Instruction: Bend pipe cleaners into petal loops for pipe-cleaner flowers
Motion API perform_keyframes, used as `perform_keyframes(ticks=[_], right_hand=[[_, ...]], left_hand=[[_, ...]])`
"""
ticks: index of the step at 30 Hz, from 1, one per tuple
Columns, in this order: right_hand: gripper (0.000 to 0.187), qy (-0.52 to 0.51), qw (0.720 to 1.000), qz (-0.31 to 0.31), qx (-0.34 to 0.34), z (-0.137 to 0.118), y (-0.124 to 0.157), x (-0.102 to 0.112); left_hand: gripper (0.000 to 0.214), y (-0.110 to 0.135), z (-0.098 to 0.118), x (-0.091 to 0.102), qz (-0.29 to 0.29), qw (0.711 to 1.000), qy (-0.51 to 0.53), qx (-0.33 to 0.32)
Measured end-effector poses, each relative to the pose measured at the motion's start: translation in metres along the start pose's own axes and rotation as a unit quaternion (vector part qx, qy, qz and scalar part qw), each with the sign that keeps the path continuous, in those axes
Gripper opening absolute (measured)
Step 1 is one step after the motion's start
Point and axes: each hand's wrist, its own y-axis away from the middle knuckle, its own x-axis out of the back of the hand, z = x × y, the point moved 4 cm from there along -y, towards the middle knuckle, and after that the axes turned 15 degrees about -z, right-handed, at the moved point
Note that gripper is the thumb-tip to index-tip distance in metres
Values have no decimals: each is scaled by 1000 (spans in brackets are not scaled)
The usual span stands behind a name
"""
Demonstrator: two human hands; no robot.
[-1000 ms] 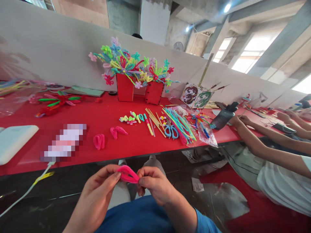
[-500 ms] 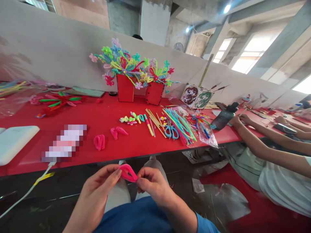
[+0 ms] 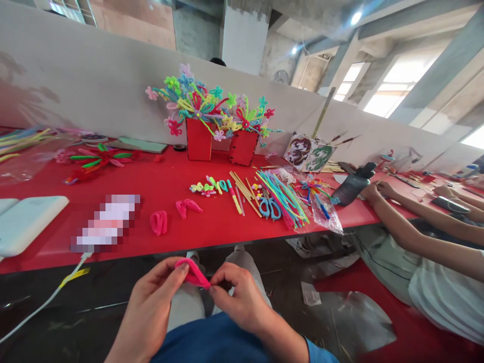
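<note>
Over my lap, in front of the table edge, I hold a looped pink pipe cleaner (image 3: 195,275) between both hands. My left hand (image 3: 153,297) pinches its upper left end between thumb and fingers. At the lower right end, the fingertips of my right hand (image 3: 240,292) are closed on its narrow tip. Two more bent pink pieces lie on the red table beyond: a folded pink loop bundle (image 3: 159,223) and a pink V-shaped piece (image 3: 188,206).
A phone (image 3: 108,222) with a white cable lies left, beside a white box (image 3: 36,222). Blue-handled scissors (image 3: 269,207), loose pipe cleaners (image 3: 283,196) and wooden sticks (image 3: 244,186) lie right of centre. Red vases (image 3: 199,140) of pipe-cleaner flowers stand behind. A co-worker's arms (image 3: 412,222) rest at right.
The pink loop has narrowed and turned slightly between my hands, and its gap is less visible. The whole view has shifted a little. Both hands keep their hold.
</note>
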Motion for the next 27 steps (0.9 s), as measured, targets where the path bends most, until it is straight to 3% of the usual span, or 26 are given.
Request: perform_keyframes(ticks=[4, 6, 7, 8, 9, 10, 13, 17, 22, 27], right_hand=[[11, 56, 998, 9, 22, 2, -7, 3], [11, 87, 995, 35, 19, 6, -19, 11], [10, 109, 993, 52, 11, 8, -28, 16], [10, 140, 988, 66, -2, 9, -39, 21], [11, 179, 981, 68, -17, 10, -52, 24], [13, 227, 971, 63, -37, 11, -66, 25], [17, 317, 945, 36, -74, 9, -110, 22], [20, 366, 926, 4, -91, 10, -156, 5], [25, 392, 914, -24, -105, 16, -173, -9], [23, 395, 915, 3, -85, 14, -156, -9]], left_hand=[[23, -4, 1, 10, 8, 999, -43, -20], [28, -13, 7, 25, 39, 989, -136, -50], [29, -19, 12, 35, 62, 973, -209, -76], [30, -27, 18, 46, 97, 940, -315, -89], [29, -36, 23, 55, 127, 886, -437, -91], [27, -47, 26, 65, 143, 864, -475, -88], [26, -75, 34, 86, 143, 826, -536, -94], [29, -93, 32, 93, 123, 794, -589, -89], [26, -95, 27, 97, 117, 799, -585, -75], [14, -94, 33, 107, 146, 860, -484, -71]])
